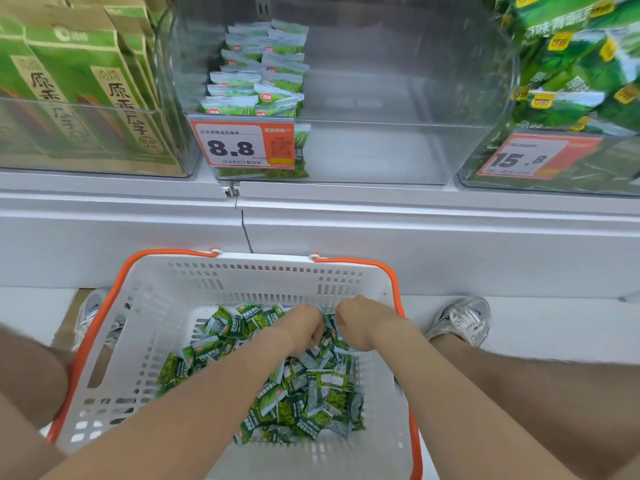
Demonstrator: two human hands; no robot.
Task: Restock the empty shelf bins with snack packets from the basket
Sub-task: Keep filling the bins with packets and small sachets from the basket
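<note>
A white basket point(166, 296) with orange handles stands on the floor below the shelf, holding a heap of small green snack packets point(304, 396). Both of my hands reach down into that heap at its far side. My left hand point(301, 329) has its fingers curled down into the packets, and my right hand point(360, 325) is curled round packets beside it; the fingertips are hidden. Above, a clear shelf bin point(381, 150) holds two rows of the same packets point(259, 71) at its left side only, behind an 8.8 price tag point(242, 143).
A bin of tall green and brown paper bags point(79, 95) stands to the left, and a bin of larger green bags point(571, 64) with a 15.8 tag to the right. A white shelf ledge point(346, 230) juts out above the basket. My shoes point(464, 320) flank the basket.
</note>
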